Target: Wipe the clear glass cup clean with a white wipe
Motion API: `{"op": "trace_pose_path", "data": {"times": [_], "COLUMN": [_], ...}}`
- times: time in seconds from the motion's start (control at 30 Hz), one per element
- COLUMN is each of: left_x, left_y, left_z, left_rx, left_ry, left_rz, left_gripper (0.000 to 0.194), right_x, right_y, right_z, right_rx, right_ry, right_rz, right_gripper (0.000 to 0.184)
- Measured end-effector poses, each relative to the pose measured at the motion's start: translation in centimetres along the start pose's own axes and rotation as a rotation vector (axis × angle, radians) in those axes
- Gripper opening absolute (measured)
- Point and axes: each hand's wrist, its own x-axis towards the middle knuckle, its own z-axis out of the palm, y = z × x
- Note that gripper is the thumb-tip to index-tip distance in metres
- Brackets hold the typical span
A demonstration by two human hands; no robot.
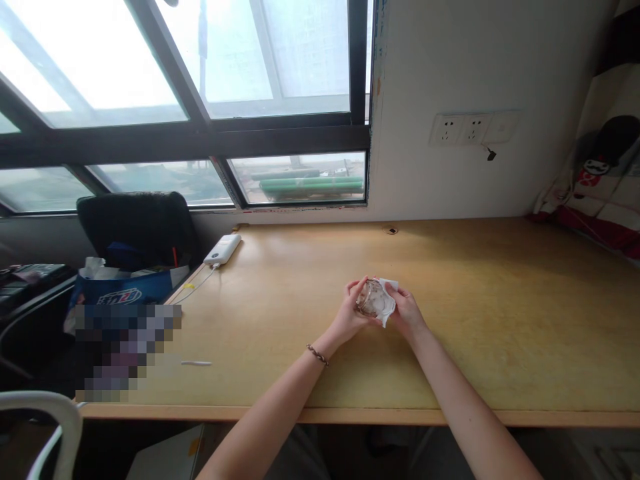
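Observation:
Over the middle of the wooden desk (pixel 500 320) my two hands meet around a small clear glass jar (pixel 369 299). My left hand (pixel 350 313) wraps round the jar from the left, a beaded bracelet on its wrist. My right hand (pixel 406 311) presses a white tissue (pixel 389 299) against the jar's right side, fingers closed on the tissue. What the jar holds, if anything, I cannot make out.
A white power bank (pixel 223 249) with a cable lies at the desk's back left. A small white stick (pixel 197 363) lies near the front left. A black chair (pixel 137 230) and a blue bag (pixel 123 290) stand left of the desk. Wall sockets (pixel 460 130) are above.

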Motion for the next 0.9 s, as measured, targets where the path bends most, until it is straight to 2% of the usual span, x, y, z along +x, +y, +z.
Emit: {"op": "trace_pose_path", "data": {"times": [0.1, 0.23, 0.4, 0.47, 0.53, 0.63, 0.77, 0.83, 0.9], "left_x": [0.0, -0.1, -0.2, -0.1, 0.0, 0.2, 0.3, 0.3, 0.1], "left_y": [0.1, 0.2, 0.9, 1.3, 1.6, 1.2, -0.5, -1.2, -1.4], "left_z": [0.0, 0.0, -0.3, -0.4, -0.5, -0.6, -0.6, -0.6, -0.5], "left_rx": [-0.153, -0.363, -0.518, -0.524, -0.468, -0.370, -0.291, -0.265, -0.245], "left_ry": [-0.072, -0.121, -0.128, -0.095, -0.069, -0.039, 0.010, -0.034, -0.107], "left_rz": [-0.120, -0.197, -0.277, -0.260, -0.232, -0.200, -0.156, -0.112, -0.072], "left_gripper": [0.097, 0.095, 0.054, 0.057, 0.069, 0.083, 0.077, 0.076, 0.080], "right_x": [0.1, 0.2, 0.3, 0.3, 0.1, -0.5, -1.4, -1.4, -1.0], "right_y": [-0.1, 0.2, 0.5, 0.3, -0.2, -0.8, -1.0, -0.8, -0.6], "right_z": [-0.2, -0.4, -0.6, -0.6, -0.5, 0.1, 0.9, 1.0, 0.9], "right_rx": [-0.013, -0.085, -0.107, -0.080, -0.093, -0.314, -0.835, -0.925, -0.874], "right_ry": [0.023, 0.054, 0.063, 0.080, 0.078, -0.047, -0.329, -0.354, -0.290], "right_rz": [-0.030, -0.065, -0.063, -0.077, -0.122, -0.261, -0.492, -0.528, -0.479], "right_gripper": [0.032, 0.028, 0.027, 0.029, 0.033, 0.033, 0.025, 0.025, 0.026]}}
